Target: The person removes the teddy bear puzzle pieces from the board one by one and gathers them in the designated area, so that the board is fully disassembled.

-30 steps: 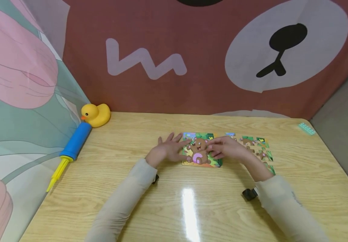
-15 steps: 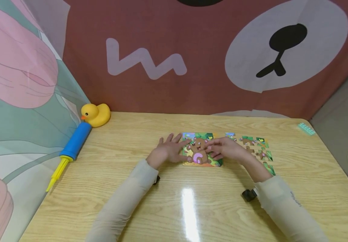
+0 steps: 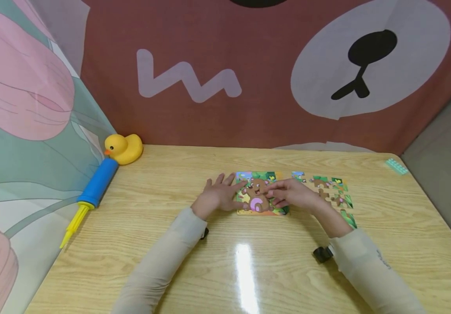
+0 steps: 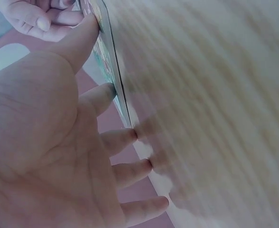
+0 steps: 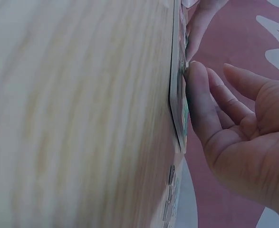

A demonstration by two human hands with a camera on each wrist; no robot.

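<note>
In the head view a bear jigsaw puzzle (image 3: 257, 204) lies in its tray on the wooden table, its picture filled in where it shows. My left hand (image 3: 219, 195) is at its left side with fingers spread. In the left wrist view the left thumb (image 4: 84, 35) touches the edge of the puzzle tray (image 4: 113, 61), and the other fingertips point down to the table. My right hand (image 3: 298, 195) comes over the right side of the puzzle. A fingertip (image 5: 196, 73) presses its surface in the right wrist view, while another digit stands apart above.
Several loose puzzle pieces (image 3: 321, 182) lie to the right, partly behind the right hand. A yellow rubber duck (image 3: 125, 149) and a blue hand pump (image 3: 99, 183) with a yellow nozzle stand along the left edge. A mint toy brick (image 3: 396, 166) lies at the back right corner.
Both hands stay almost in place at the puzzle. The right fingertips have shifted slightly left over the bear, and the left hand has moved only a few pixels.
</note>
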